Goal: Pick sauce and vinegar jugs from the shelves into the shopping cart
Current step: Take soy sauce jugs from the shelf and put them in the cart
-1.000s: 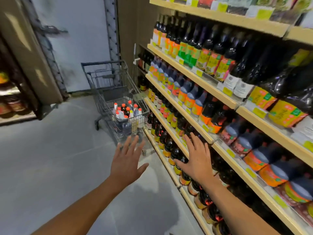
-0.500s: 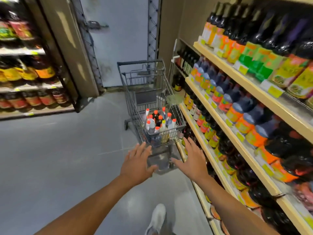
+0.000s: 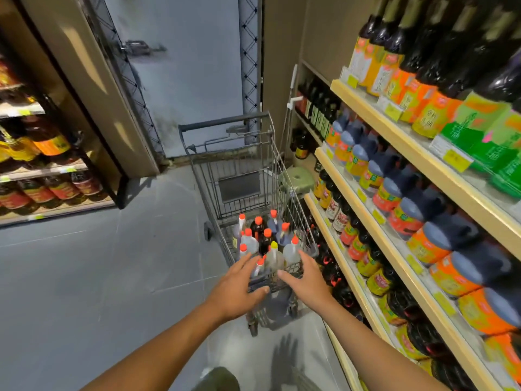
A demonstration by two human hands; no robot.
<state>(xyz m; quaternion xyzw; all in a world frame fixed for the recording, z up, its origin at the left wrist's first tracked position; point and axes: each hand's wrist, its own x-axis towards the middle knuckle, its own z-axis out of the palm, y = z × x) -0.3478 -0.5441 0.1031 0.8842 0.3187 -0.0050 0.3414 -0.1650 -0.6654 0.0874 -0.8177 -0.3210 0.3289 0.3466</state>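
Reaching straight ahead with the left hand [image 3: 234, 292] and the right hand [image 3: 306, 283], both empty, fingers straight and spread, palms down. Gripping nothing. Flanking the near end of the cart [image 3: 239, 170], left at its near left corner, right at its near right corner, fingertips over the wire. Cannot tell whether touching it or just above.

Facing the cart dead ahead, with its length laid straight away from the hands and parallel to the shelves [image 3: 394, 241], handle [image 3: 222, 126] at the far end. Already loaded with jugs [image 3: 265, 241], upright, mostly red-capped with one yellow, packed at the near end just past the fingertips. Leaving the shelf jugs [image 3: 392, 193] off to the right in upright rows, nearer the right hand and well apart from the left.

Judging by the placing: set to take the near end and pull or steer the cart along the aisle, with neither hand clearly nearer to it. For another pick, better served by the right.

Against half a second back: closer in, then just short of the near end, now over it. Against a second back: right hand away from the lower shelf rows where spread before, and the cart, then well ahead, now at the fingertips. Open and empty in all three. Same load in the cart, as far as can be told.
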